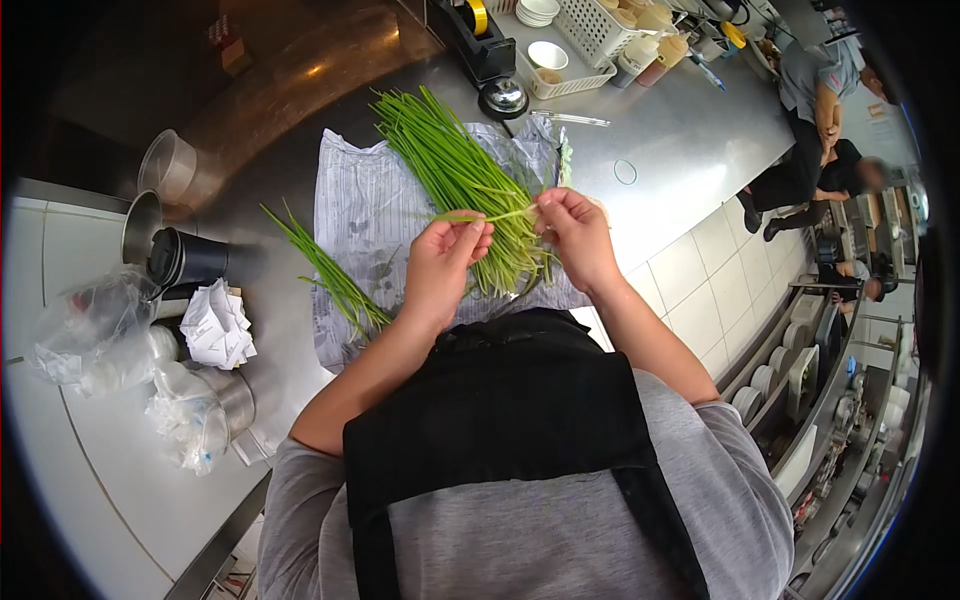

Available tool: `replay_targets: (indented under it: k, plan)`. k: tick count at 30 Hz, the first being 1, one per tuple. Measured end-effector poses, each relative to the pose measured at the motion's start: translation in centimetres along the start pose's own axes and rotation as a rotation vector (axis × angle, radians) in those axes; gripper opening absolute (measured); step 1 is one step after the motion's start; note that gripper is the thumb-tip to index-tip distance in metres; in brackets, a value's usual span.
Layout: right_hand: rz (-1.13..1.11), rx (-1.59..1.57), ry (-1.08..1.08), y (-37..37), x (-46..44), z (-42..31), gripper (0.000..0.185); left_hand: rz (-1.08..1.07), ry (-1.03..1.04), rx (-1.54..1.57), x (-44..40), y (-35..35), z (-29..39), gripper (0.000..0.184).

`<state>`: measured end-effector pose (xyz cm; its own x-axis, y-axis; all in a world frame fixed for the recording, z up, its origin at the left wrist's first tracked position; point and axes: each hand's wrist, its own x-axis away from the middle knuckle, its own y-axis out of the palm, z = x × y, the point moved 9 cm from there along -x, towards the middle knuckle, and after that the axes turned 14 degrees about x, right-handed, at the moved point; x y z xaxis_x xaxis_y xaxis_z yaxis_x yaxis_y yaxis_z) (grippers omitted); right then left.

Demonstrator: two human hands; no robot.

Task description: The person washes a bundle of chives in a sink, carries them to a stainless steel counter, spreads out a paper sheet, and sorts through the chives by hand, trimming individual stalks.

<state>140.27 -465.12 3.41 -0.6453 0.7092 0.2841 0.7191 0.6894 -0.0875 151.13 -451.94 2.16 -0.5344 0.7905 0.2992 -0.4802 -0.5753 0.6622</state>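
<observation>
Between my two hands a thin green stalk is stretched level over the counter. My left hand (450, 255) pinches it between thumb and fingers. At its pale end, my right hand (572, 235) has thumb and fingertips closed on it. Under and beyond the hands lies a large bundle of long green stalks (435, 155), pale ends toward me, on a printed grey-white cloth or paper (345, 200). A smaller bunch of green stalks (335, 275) rests at the left, partly over the sheet's edge.
A metal bell (503, 97) and tape dispenser (470, 45) stand behind the bundle. White baskets (560, 80) hold bowls; bottles (635, 60) stand beside them. At left are a dark cup (187, 257), crumpled papers (218, 325) and plastic bags (95, 325). People (820, 90) are at right.
</observation>
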Motion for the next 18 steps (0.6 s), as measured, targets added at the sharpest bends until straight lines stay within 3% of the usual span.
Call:
replay_targets:
  k: [14, 18]
  plan:
    - [0.088, -0.131, 0.039, -2.9, 0.0, 0.4, 0.013, 0.083, 0.177, 0.134, 1.4, -2.1, 3.4, 0.015]
    - [0.102, 0.128, 0.017, -5.3, -0.1, 1.3, 0.014, 0.128, 0.193, 0.122, 1.7, -3.4, 4.2, 0.014]
